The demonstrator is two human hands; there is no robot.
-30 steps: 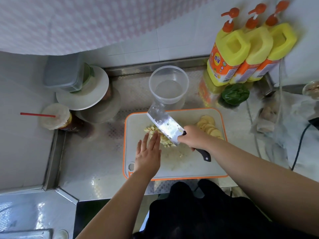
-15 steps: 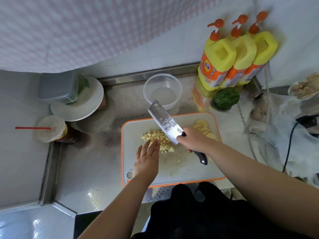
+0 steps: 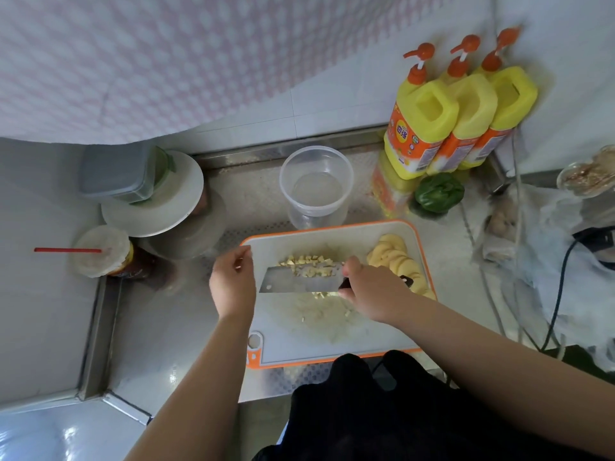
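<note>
Swung round from its earlier slant, the cleaver (image 3: 299,281) now points left across the middle of the cutting board (image 3: 366,341), its handle gripped in the right hand (image 3: 372,291). Pale diced pieces (image 3: 309,262) lie along the blade's far side. Off the pile now, the left hand (image 3: 233,284) sits at the board's left edge, fingers loosely curled, holding nothing. Yellow slices (image 3: 396,261) lie right; a clear tub (image 3: 316,184) stands behind.

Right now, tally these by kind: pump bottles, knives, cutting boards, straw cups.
Pump bottles: 3
Knife: 1
Board: 1
Straw cup: 1
Total: 6
</note>
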